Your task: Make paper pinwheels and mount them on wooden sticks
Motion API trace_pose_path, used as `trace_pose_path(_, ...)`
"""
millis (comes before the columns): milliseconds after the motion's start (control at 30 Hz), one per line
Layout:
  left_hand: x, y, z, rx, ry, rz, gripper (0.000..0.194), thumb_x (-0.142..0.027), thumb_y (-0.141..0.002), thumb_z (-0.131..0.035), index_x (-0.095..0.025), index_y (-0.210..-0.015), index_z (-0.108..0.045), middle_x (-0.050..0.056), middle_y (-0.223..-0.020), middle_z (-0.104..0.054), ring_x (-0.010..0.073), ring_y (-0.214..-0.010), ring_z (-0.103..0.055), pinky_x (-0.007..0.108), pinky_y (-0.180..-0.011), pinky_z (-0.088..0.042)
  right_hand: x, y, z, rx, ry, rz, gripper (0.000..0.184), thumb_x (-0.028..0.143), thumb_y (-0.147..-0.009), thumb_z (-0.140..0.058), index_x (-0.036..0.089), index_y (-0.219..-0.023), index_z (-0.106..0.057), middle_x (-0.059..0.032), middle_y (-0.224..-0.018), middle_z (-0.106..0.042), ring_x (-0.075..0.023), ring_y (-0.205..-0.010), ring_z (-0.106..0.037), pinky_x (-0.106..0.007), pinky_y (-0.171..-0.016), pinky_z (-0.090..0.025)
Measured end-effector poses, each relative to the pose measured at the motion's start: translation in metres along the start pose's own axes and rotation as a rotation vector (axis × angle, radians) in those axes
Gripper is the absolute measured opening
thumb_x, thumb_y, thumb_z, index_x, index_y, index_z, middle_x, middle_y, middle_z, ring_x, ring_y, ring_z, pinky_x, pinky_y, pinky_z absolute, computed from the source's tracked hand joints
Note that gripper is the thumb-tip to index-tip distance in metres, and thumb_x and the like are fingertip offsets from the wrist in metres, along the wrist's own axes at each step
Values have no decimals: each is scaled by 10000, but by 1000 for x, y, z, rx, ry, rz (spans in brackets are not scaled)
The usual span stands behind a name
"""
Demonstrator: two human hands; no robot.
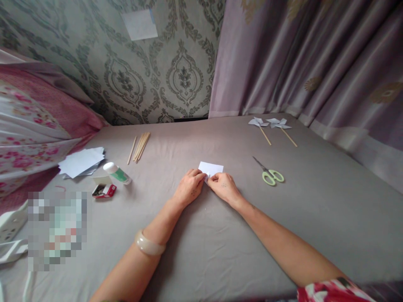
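A small sheet of white paper [211,167] lies at the middle of the cloth-covered surface, its near edge bent up between my fingers. My left hand [190,184] pinches the paper's near left part, wrist wearing a pale bangle. From the other side, my right hand [225,187] grips the near right part with thumb and fingers. Both hands almost meet at the paper, and the fingertips hide some of the fold. Green-handled scissors [272,177] rest to the right of my right hand, blades pointing away.
Two paper pinwheels [278,123] on sticks lie at the far right. At left are wooden sticks [141,147], a paper stack [82,162], a glue bottle [118,173] and a small red box [105,191]. A white power strip [13,221] sits at the left edge, beside a blurred-out patch.
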State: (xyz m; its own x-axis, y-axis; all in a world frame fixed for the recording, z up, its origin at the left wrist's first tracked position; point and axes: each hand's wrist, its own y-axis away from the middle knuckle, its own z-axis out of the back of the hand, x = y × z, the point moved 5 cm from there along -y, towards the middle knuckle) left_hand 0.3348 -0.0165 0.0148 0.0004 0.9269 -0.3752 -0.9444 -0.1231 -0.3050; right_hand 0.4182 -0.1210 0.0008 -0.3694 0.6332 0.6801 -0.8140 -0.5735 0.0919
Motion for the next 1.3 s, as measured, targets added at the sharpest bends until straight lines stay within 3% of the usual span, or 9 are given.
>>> trace_pose_path(300,-2,1,-3,26,-45,-27,330,-150,-924,-386,-184,-1109,-657,93,-1019,-616,195,-944,-541,317,-858,-485,1,0,1,30,-14,-80,212,330,-751,-565,181,-731,-714,-62,-666,-719,-178,-699,-667,-225,-605,-427)
trace_pose_path(833,-8,-2,-2,112,-184,-11,350,-114,-894,-392,-223,-1111,-645,84,-1047,-589,197,-961,-530,331,-881,-480,3,-1,1,57,-30,-80,220,328,-749,-573,168,-694,-713,-60,-605,-699,-162,-606,-645,-217,-554,-403)
trace_pose_path(967,-12,-3,-1,165,-253,-6,370,-87,-881,-380,-210,-1125,-631,92,-1037,-591,206,-951,-525,336,-865,-480,0,-4,12,63,-52,-47,238,296,-789,-536,161,-728,-722,-59,-658,-715,-159,-642,-659,-210,-597,-434)
trace_pose_path(1100,-17,-7,0,205,-330,-18,375,-69,-864,-388,-206,-1113,-631,105,-1043,-584,234,-978,-500,367,-861,-470,-2,-3,34,-33,99,109,271,219,-831,-490,176,-981,-711,-73,-911,-733,-184,-842,-666,-239,-735,-454)
trace_pose_path(1200,-18,-7,1,200,-350,-22,364,-82,-867,-392,-219,-1103,-633,105,-1051,-576,244,-992,-479,375,-852,-460,5,2,34,12,273,326,334,170,-863,-452,222,-1111,-670,-73,-1080,-677,-186,-949,-631,-256,-808,-445)
trace_pose_path(1300,-17,-6,1,183,-343,-14,380,-83,-869,-390,-233,-1131,-620,97,-1037,-573,239,-981,-470,364,-844,-452,10,6,27,74,382,413,365,161,-891,-414,245,-1161,-644,-82,-1103,-625,-192,-986,-601,-269,-801,-446)
